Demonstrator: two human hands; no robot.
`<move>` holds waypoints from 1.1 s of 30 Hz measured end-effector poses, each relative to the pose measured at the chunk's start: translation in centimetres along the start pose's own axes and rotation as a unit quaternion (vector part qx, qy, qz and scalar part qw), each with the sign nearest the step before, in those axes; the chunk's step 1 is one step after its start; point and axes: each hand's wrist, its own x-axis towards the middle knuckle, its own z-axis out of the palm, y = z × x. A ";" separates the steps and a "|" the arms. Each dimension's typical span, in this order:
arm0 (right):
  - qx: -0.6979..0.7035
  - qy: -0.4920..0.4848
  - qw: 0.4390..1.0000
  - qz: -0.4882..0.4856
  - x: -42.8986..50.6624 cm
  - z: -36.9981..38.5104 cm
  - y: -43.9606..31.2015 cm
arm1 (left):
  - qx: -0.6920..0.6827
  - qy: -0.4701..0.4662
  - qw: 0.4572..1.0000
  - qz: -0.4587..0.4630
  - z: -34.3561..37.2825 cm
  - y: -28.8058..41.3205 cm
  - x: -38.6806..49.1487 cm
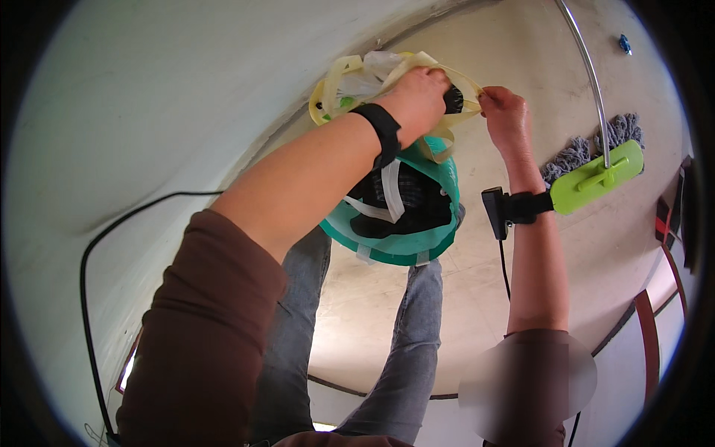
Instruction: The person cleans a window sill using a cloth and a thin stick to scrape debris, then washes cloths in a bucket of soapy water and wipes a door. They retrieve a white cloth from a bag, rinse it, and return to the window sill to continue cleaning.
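My right hand [505,112] pinches the strap [472,103] of a cream-yellow bag [341,75] and draws it out to the right. Above the bag's mouth, my left hand [422,100] has its fingers curled around a black item [453,100], of which only an end shows; its kind is unclear. Clear plastic [363,81] and bits of green show inside the yellow bag. Closer to my legs stands an open teal-green bag [455,184] with white handles [394,193] and dark cloth-like contents [413,193]. My left forearm covers part of both bags.
To the right, a flat mop with a lime-green head [597,176], grey strands [567,159] and a metal pole [586,61] lies across the floor [497,296]. A small blue object [624,44] lies farther off. The pale wall [139,112] rises close on my left. Black cables hang by both arms.
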 end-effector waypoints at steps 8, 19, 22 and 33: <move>0.021 -0.017 1.000 -0.009 -0.7 0.0 -0.2 | -0.209 -0.194 0.957 -0.047 0.4 -0.7 2.8; 0.020 -0.011 0.999 -0.038 -1.0 -0.3 0.2 | -0.175 -0.028 0.983 -0.051 5.2 1.0 3.5; 0.020 -0.005 0.999 -0.043 -1.0 -0.3 0.1 | -0.097 -0.111 0.985 -0.091 6.1 0.5 4.3; 0.016 0.014 0.998 -0.054 -0.5 0.2 -0.9 | -0.125 -0.232 0.956 -0.131 6.8 -2.1 3.8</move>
